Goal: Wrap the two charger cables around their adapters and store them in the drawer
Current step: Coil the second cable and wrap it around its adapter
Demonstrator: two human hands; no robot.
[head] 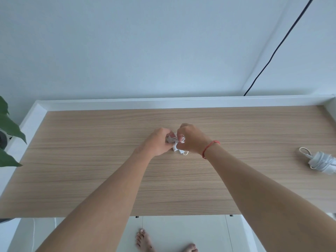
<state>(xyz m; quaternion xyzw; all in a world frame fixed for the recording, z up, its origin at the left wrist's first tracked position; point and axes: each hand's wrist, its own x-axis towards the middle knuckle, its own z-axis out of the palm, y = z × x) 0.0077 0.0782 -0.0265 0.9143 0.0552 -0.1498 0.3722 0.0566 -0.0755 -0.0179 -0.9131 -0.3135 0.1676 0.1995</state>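
Both hands meet over the middle of the wooden counter [91, 179]. The left hand [156, 144] curls round a white adapter [171, 140] with cable turns across it; the right hand [190, 140] pinches the white cable [182, 152] beside it — a short end pokes out below the fingers. Well apart, near the counter's right edge, lies the second charger [321, 161], already wound — its loop sticking out.
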